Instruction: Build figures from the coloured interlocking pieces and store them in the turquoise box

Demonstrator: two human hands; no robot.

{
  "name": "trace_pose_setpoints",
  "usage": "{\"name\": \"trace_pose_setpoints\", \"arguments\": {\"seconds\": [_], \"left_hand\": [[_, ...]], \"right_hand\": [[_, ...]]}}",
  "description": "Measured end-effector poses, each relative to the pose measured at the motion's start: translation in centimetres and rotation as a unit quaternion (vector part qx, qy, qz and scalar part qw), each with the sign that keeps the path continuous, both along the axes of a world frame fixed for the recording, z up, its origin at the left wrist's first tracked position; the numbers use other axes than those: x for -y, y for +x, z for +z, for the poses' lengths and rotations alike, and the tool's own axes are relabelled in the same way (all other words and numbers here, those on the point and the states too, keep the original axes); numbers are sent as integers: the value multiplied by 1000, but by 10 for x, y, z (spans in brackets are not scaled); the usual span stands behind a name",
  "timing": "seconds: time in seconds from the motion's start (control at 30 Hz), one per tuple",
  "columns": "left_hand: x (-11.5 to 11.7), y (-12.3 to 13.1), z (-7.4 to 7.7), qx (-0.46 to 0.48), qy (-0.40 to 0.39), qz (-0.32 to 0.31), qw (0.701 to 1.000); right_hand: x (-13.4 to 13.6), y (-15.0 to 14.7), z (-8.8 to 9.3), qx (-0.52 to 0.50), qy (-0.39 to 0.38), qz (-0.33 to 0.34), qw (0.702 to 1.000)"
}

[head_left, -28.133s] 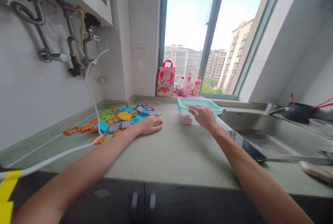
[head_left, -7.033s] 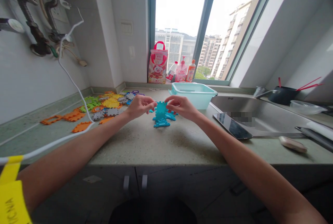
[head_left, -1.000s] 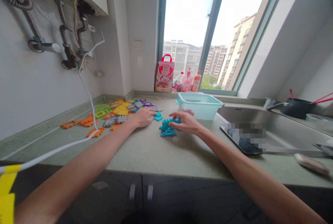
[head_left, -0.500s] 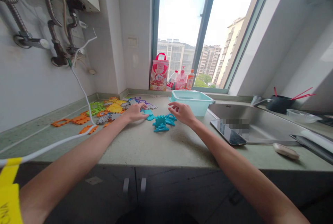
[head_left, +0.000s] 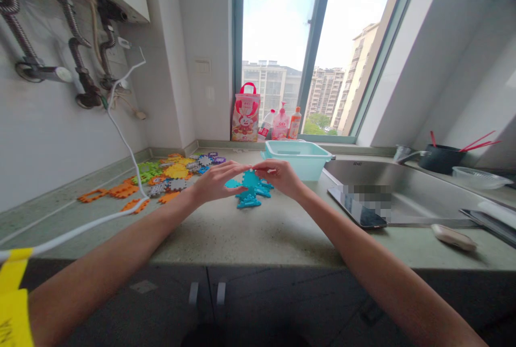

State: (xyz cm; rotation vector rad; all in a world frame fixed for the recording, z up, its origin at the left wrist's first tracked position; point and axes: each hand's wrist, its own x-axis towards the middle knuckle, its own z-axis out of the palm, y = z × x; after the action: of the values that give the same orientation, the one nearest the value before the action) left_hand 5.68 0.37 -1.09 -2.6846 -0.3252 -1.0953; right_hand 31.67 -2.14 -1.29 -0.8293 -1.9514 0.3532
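My left hand (head_left: 220,180) is curved around the left side of a teal interlocking tile (head_left: 250,179), its thumb low and its fingers along the top. With fingertips pinched together, my right hand (head_left: 278,174) meets the left at the tile's upper edge. This tile stands upright on a small build of teal notched pieces (head_left: 249,203) on the counter. Another teal part (head_left: 264,191) of the build spreads out under my right hand. Fingers partly cover the upper edge, so the exact contact there is hard to see.
Yellow notched pieces (head_left: 177,168) lie in a colourful pile to the left, near a white cable (head_left: 135,159). Behind my right hand stands a mint basin (head_left: 300,161). A phone (head_left: 357,207) rests by the sink (head_left: 403,186), with a pale oblong object (head_left: 453,237) nearby.
My hands have come together over the teal build; the left moved right, and the right's fingers closed into a pinch. An upright teal tile now stands taller between them. The view shifted slightly.
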Motion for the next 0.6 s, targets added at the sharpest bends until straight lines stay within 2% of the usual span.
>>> {"name": "trace_pose_setpoints", "arguments": {"seconds": [0.1, 0.17, 0.33, 0.5, 0.6], "left_hand": [[-7, -9, 1, 75, -55, 35, 995], [-13, -13, 0, 84, -96, 53, 990], [-23, -15, -9, -23, -188, 25, 982], [-21, -12, -14, -86, -273, 63, 956], [-20, -11, -13, -114, -309, 60, 942]], "right_hand": [[1, 0, -1, 37, 2, -1, 999], [3, -1, -3, 76, 12, 1, 997], [6, -3, -6, 126, 28, 9, 992], [6, -2, -7, 144, 39, 10, 989], [6, -2, -8, 157, 36, 7, 987]]}}
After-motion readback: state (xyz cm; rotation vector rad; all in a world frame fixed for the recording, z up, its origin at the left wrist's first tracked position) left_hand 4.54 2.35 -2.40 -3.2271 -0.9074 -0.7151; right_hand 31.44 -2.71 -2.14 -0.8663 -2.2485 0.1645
